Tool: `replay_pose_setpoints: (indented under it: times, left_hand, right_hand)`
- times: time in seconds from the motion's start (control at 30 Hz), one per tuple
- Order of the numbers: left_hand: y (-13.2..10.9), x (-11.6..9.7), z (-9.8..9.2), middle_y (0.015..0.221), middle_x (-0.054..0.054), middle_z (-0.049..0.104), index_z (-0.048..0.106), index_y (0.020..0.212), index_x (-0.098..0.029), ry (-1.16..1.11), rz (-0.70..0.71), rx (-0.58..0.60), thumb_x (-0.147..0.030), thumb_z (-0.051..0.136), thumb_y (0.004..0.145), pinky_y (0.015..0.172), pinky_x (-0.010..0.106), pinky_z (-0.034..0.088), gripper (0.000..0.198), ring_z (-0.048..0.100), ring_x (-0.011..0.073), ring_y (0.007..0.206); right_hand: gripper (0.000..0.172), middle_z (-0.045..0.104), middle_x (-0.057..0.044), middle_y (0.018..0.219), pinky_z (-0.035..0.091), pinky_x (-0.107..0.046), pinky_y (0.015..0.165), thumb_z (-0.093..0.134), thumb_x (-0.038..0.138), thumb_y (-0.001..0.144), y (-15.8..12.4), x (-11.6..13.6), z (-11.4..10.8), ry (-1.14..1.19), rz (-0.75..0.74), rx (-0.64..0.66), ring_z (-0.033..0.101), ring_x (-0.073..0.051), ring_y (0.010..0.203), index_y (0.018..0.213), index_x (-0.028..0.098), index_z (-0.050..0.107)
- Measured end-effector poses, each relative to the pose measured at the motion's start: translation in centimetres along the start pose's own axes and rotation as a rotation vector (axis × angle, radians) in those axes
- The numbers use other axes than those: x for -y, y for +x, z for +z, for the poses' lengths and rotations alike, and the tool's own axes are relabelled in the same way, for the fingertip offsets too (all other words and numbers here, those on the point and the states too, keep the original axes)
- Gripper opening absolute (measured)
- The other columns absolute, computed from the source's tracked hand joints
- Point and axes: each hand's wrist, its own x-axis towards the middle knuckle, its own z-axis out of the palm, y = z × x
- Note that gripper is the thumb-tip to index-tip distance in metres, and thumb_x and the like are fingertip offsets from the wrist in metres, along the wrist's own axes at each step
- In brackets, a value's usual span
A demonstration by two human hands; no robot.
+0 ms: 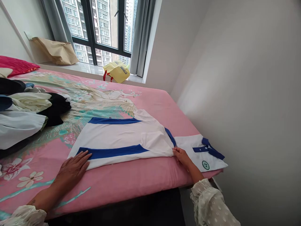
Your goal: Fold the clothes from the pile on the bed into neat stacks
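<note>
A white shirt (pixel 117 135) with blue side panels lies spread flat on the bed, its hem toward the left and its blue-edged neck toward the right. My left hand (pixel 74 164) rests flat on the near corner of the hem, fingers stretched out. With thumb and fingers pinched together, my right hand (pixel 182 156) grips the near shoulder edge of this shirt. Just beyond my right hand lies a white polo shirt (pixel 188 142) with a blue collar and a round green badge, at the bed's right end.
A pile of clothes (pixel 30 110) lies on the left of the bed (pixel 145 179), with a red pillow (pixel 17 64) behind it. A brown paper bag (pixel 56 51) and a yellow bag (pixel 117 71) stand by the window. A bare wall (pixel 246 94) rises on the right.
</note>
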Motion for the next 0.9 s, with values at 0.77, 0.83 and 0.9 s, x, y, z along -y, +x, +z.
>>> replay_pose_setpoints:
  times: [0.77,0.83,0.9]
  left_hand:
    - [3.2,3.8,-2.5,0.126,0.012,0.059,0.056,0.121,-0.013,-0.219,-0.219,0.061,-0.038,0.034,0.08,0.105,0.036,0.034,0.053,0.052,0.0238,0.118]
    - [4.1,3.9,-3.0,0.123,0.011,0.061,0.057,0.121,-0.015,-0.227,-0.267,0.102,-0.037,0.04,0.076,0.102,0.036,0.036,0.053,0.053,0.0246,0.115]
    - [4.9,3.9,-3.5,0.113,0.01,0.065,0.062,0.114,-0.018,-0.237,-0.297,0.123,-0.036,0.047,0.071,0.096,0.036,0.041,0.049,0.057,0.0256,0.108]
  right_hand:
    - [0.046,0.047,0.006,0.048,0.041,-0.021,0.039,0.057,0.031,0.066,-0.4,0.0,-0.2,0.149,0.129,0.16,0.044,-0.01,0.041,0.111,0.017,0.058]
    - [0.044,0.047,0.006,0.048,0.041,-0.022,0.04,0.058,0.033,0.067,-0.2,0.1,-0.1,0.119,0.163,0.16,0.045,-0.011,0.042,0.108,0.017,0.058]
    - [0.037,0.046,0.006,0.048,0.04,-0.022,0.04,0.058,0.035,0.068,-0.1,0.3,0.0,0.121,0.166,0.167,0.044,-0.01,0.041,0.101,0.018,0.058]
